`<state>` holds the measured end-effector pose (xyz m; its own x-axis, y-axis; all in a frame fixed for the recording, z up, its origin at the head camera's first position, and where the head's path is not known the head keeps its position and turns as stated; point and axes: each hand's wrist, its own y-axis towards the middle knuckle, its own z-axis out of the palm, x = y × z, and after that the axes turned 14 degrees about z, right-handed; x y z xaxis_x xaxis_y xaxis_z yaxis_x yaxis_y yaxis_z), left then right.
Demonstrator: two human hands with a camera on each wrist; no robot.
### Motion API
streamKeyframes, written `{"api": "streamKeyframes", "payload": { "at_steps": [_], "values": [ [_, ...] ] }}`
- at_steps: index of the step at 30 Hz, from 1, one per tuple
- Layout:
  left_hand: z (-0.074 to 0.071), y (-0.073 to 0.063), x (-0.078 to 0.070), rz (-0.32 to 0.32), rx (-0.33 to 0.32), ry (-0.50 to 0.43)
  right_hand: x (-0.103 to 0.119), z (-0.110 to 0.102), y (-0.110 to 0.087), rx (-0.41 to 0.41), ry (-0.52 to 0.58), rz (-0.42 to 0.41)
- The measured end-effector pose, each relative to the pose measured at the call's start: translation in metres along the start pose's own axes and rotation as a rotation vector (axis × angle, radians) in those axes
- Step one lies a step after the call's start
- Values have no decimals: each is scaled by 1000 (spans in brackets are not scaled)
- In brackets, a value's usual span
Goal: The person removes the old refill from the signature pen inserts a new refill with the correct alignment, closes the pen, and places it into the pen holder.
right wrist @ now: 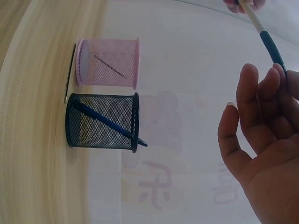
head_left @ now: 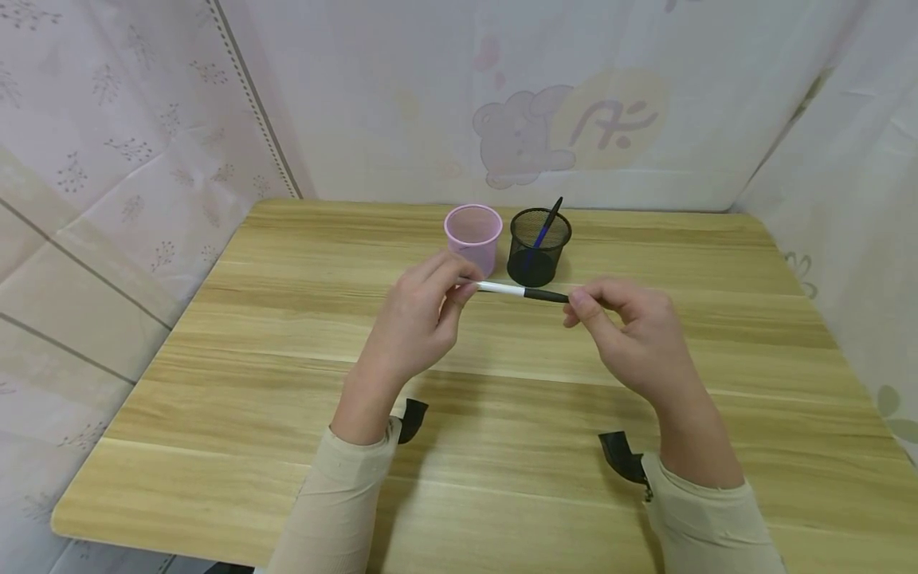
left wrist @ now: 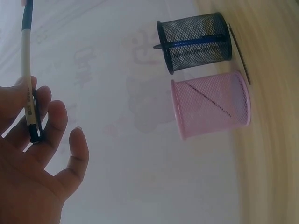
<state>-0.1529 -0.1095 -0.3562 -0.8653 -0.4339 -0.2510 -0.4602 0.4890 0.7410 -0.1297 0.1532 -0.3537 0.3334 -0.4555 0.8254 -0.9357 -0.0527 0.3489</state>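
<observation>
A white pen with a black grip section (head_left: pixel 511 288) is held level above the table between both hands. My left hand (head_left: pixel 423 315) pinches its white end; the black clip (left wrist: pixel 36 112) shows in the left wrist view. At the other end, my right hand (head_left: pixel 634 327) pinches the black tip with thumb and fingers; the very point is hidden. Behind the pen stand a pink mesh pen cup (head_left: pixel 482 249) and, to its right, a black mesh pen cup (head_left: pixel 534 259). A blue pen with a black end (head_left: pixel 548 223) leans inside the black cup.
A thin dark stick (right wrist: pixel 69 74) lies on the wooden table (head_left: pixel 237 383) in front of the cups. Patterned cloth (head_left: pixel 387 104) hangs behind and at both sides. Black mounts (head_left: pixel 622 456) stick out from the sleeves.
</observation>
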Motion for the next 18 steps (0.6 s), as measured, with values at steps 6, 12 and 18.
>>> {"api": "streamKeyframes", "payload": {
  "at_steps": [6, 12, 18],
  "values": [
    [1, 0, 0, 10, 0, 1, -1, 1, 0, 12, -14, 34],
    [1, 0, 0, 20, 4, -10, 1, 0, 0, 32, -42, 81],
    [1, 1, -1, 20, 9, -10, 1, -2, 0, 49, -82, 131]
  ]
}}
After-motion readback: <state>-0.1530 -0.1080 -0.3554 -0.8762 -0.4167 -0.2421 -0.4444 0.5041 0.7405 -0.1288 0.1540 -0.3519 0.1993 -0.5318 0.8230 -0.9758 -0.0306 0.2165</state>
